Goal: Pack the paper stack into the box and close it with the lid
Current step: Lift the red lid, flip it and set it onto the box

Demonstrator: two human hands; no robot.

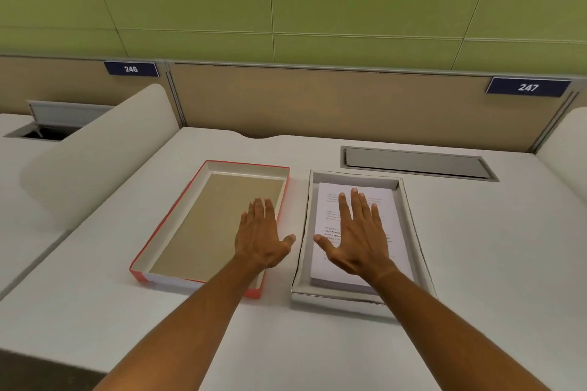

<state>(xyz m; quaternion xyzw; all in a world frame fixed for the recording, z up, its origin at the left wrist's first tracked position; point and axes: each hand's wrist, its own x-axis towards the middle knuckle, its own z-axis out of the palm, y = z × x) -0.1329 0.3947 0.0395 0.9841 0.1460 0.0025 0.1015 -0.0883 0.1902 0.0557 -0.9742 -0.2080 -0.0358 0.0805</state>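
A white shallow box (304,232) lies on the desk right of centre, with a printed paper stack (395,225) lying flat inside it. My right hand (357,235) hovers flat and open over the stack, fingers spread. To the left lies the red-edged lid (178,209), upside down, its brown inner face showing. My left hand (262,235) is open, palm down, over the lid's right side, holding nothing. I cannot tell whether either hand touches what lies below it.
The white desk (476,263) has a closed grey cable hatch (416,162) behind the box. White side dividers (95,155) rise at left and right. A tan back panel carries number plates 246 and 247. The neighbouring desk at left has an open hatch (44,127).
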